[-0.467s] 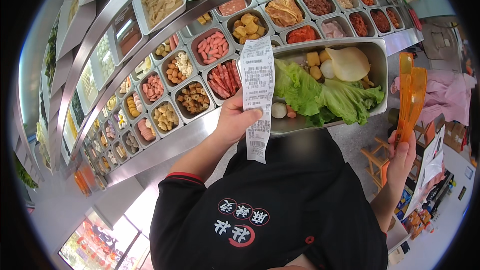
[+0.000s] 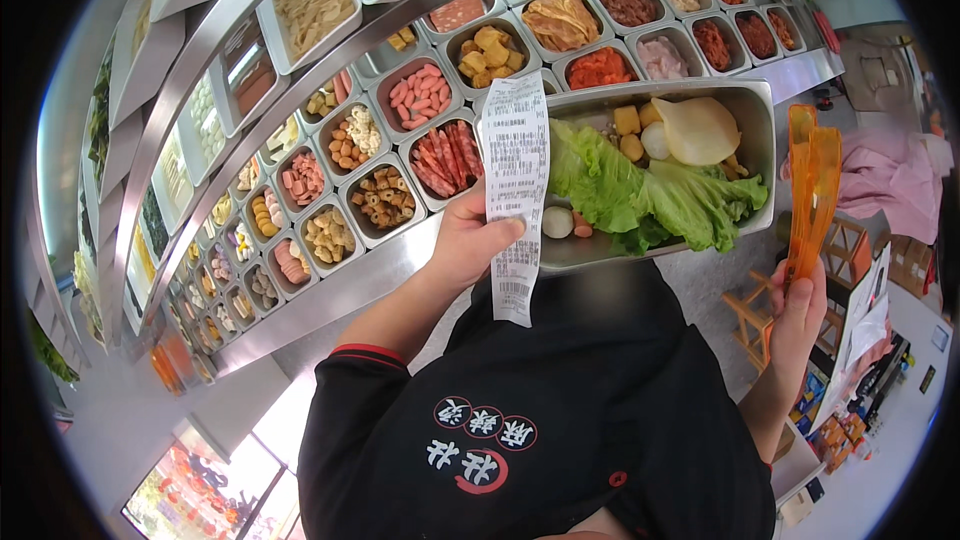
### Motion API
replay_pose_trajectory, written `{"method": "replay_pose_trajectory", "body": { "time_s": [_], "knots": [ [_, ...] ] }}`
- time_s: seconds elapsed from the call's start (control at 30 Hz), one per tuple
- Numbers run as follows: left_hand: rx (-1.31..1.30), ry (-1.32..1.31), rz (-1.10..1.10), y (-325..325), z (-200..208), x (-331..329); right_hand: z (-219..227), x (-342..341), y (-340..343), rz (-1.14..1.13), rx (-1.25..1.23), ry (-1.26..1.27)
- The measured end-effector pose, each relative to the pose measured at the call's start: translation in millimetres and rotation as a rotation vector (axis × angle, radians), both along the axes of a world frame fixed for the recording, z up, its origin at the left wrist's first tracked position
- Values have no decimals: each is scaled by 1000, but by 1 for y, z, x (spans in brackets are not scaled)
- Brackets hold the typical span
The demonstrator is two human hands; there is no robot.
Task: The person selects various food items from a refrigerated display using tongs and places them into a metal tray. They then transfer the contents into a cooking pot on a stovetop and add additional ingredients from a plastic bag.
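Observation:
My left hand is closed, its thumb pressing a long printed receipt against the left end of a metal pan. Its other fingers are hidden behind the paper and the pan. In the pan lie green lettuce leaves, a large pale round slice, fried tofu cubes, a white ball and a small orange-pink piece. On the right, my right hand grips orange translucent tongs by the lower end. Their tips point up, slightly apart, beside the pan and touching no food.
A counter with rows of metal containers curves from far right to lower left, holding sausages, tofu and meats. Above it runs a shelf of white trays. At right are a pink cloth and wooden stools.
My right hand and the tongs have shifted slightly to the left, closer to the pan. The receipt and the pan in my left hand stay nearly where they were.

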State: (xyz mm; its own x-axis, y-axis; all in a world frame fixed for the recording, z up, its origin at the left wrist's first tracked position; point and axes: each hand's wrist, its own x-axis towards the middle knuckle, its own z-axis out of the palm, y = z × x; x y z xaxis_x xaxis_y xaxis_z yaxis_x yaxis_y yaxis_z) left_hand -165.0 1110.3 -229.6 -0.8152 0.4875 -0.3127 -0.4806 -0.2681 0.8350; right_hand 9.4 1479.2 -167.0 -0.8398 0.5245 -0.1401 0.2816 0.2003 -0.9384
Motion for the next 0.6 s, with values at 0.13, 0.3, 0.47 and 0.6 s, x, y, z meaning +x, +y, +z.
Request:
{"method": "replay_pose_trajectory", "body": {
  "time_s": [0.13, 0.3, 0.47, 0.6],
  "knots": [
    [0, -40, -3, 1, 1, 0, -2, 1, 1, -14, -30, -7],
    [0, -18, -20, 3, 1, 0, -4, 4, 2, -22, -26, -16],
    [-3, -21, -33, 4, -1, 1, -1, 7, 1, -30, -21, -17],
    [7, 7, -38, 6, -4, 2, 1, 6, 0, -11, -26, -4]
  ]
}}
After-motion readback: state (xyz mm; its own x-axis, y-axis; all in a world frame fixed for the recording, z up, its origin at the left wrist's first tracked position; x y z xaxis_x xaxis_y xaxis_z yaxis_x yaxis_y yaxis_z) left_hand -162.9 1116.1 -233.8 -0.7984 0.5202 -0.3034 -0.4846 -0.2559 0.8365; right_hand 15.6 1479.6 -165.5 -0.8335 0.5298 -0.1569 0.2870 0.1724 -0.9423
